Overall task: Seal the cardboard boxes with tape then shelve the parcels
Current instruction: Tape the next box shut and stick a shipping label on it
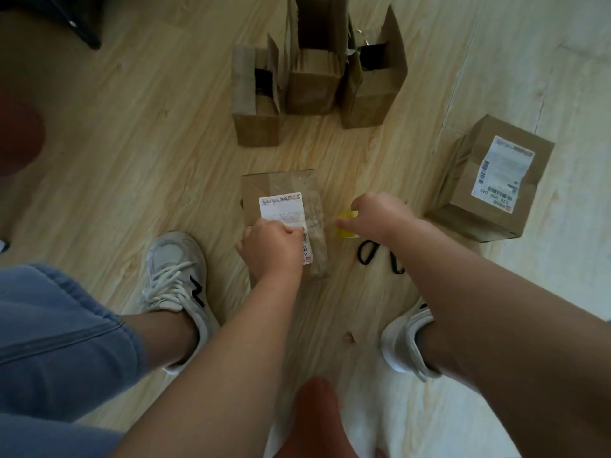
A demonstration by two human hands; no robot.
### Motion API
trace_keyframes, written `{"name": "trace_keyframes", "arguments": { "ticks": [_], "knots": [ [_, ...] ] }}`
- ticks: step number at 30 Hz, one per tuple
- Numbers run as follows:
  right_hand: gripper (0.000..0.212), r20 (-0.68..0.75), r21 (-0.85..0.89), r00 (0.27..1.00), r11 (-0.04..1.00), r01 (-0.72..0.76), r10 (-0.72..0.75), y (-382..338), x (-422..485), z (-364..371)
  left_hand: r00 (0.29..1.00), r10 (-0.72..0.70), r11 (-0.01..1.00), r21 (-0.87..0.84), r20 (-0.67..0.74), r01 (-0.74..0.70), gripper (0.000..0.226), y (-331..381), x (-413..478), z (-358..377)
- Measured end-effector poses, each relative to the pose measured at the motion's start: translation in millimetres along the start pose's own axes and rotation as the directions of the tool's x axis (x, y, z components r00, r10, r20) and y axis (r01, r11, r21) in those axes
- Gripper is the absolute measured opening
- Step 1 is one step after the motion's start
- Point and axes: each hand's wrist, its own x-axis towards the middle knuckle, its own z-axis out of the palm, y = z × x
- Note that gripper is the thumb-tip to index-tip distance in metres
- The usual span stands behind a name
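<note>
Cardboard is lying all over the wooden floor (165,143), and a person is crouching above it.

The closed box (281,188) is sitting on the floor between the two white shoes. It is wearing a white shipping label (281,209) on top, with glossy clear tape (312,206) lying beside that label. The left grip (272,247) is resting knuckles-up on the near end of this box, over the label's lower edge. Its fingers are curling under, but I cannot tell whether they are pinching anything. The right grip (380,216) is clenching round a yellow tape roll (346,215) just beside the box's right edge. Black-handled scissors (367,252) are lying on the floor, partly under the right forearm.

Three boxes are standing in a row further off with their flaps up. The left open box (256,123) is holding something dark (263,79) down inside. The right open box (373,104) is also showing a dark item (373,56) in its mouth. The middle open box (312,90) is standing tallest, and its inside is too shadowed to tell what it is holding.

A labelled parcel (489,193) is sitting closed on the floor, well apart to the right, with a white barcode sticker on its upper face.
</note>
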Motion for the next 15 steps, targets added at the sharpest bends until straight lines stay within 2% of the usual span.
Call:
{"name": "trace_keyframes", "arguments": {
  "ticks": [2, 4, 6, 8, 10, 12, 13, 15],
  "knots": [
    [0.061, 0.01, 0.0, 1.0, 1.0, -0.009, 0.009, -1, 3, 4, 1.0, 0.001, 0.998, 0.067, 0.016, -0.002, 0.03, 3, 2, -2],
    [0.063, 0.014, -0.008, 0.999, 1.0, -0.029, 0.029, -5, 5, 8, 0.999, 0.035, 0.997, 0.064, 0.019, -0.036, 0.025, 4, 5, -6],
    [0.063, 0.014, -0.001, 0.999, 0.999, -0.051, 0.051, -8, 6, 12, 0.975, 0.221, 0.975, 0.039, 0.007, -0.221, 0.013, 2, 6, -5],
    [0.064, 0.012, 0.028, 0.998, 0.997, -0.065, 0.065, -10, 7, 15, 0.858, 0.513, 0.854, 0.103, -0.007, -0.509, 0.019, -5, 6, -1],
    [0.066, 0.009, 0.054, 0.997, 0.996, -0.076, 0.076, -9, 6, 16, 0.745, 0.667, 0.735, 0.174, -0.009, -0.656, 0.035, -16, 6, 8],
    [0.068, 0.015, 0.079, 0.996, 0.993, -0.089, 0.088, -9, 7, 18, 0.678, 0.735, 0.648, 0.284, 0.013, -0.707, 0.039, -29, 0, 15],
    [0.068, 0.022, 0.094, 0.995, 0.991, -0.096, 0.094, -9, 7, 18, 0.675, 0.737, 0.629, 0.329, 0.036, -0.704, 0.044, -32, -5, 18],
    [0.068, 0.033, 0.122, 0.994, 0.987, -0.107, 0.104, -9, 7, 19, 0.712, 0.693, 0.644, 0.346, 0.113, -0.682, 0.058, -34, -12, 19]
  ]
}}
